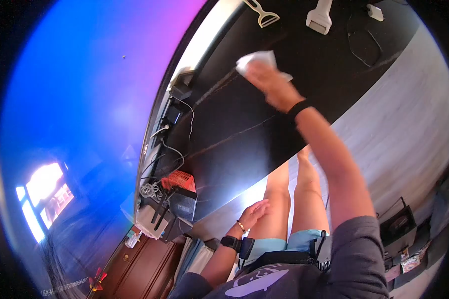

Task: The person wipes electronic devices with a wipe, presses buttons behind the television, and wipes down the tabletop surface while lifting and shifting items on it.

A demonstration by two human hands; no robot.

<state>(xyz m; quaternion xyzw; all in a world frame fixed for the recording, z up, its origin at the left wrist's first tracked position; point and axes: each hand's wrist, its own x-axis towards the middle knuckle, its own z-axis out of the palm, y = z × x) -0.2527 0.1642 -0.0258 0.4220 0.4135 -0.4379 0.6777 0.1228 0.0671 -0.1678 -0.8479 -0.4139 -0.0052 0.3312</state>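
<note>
On the dark, marble-veined tabletop (234,114), my right hand (269,79) presses on a white cloth or tissue (261,58), its fingers blurred by motion. A black band circles that wrist. My left hand (255,214) hangs low beside my thigh, off the table, with its fingers extended and nothing visible in it. Past my right hand, at the far side of the tabletop, lie a pale peeler (268,19) and a white device with a wide head (319,20).
A white adapter (375,13) and a thin black cable (366,64) lie at the upper right. Along the left edge, below a large screen (95,114), are cables, an orange basket (179,180), a black box (183,203) and a white router (151,221).
</note>
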